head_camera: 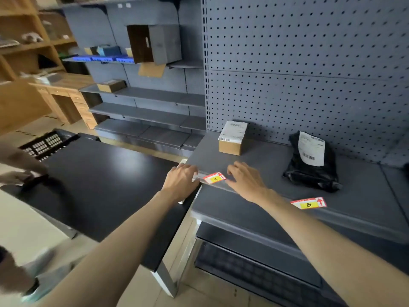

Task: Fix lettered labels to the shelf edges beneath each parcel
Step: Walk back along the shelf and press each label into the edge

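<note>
Item 1, far left: a black crate (pixel 47 142) at the back edge of a dark desk (pixel 106 185), whose top lies bare up to its right corner.

Item 2: the left hand (pixel 180 179), fingers loosely spread and pressed on the front edge of the grey shelf (pixel 276 173), just left of the label. We see nothing gripped in it.

Item 3: label A (pixel 214 178), red-bordered white with a yellow patch, handwritten "A" and a red arrow, lying on the shelf's edge strip between our two hands, below the cardboard parcel (pixel 232 138). The parcel's white shipping slip carries barcodes; its text is too small to read.

Item 4: the right hand (pixel 245 181), open and flat, fingertips at the label's right end.

Item 5: label B (pixel 308 203), same pattern, handwritten "B", on the shelf edge below the black bag parcel (pixel 312 165), whose slip shows a barcode.

Open shelf surface lies between the two parcels.
</note>
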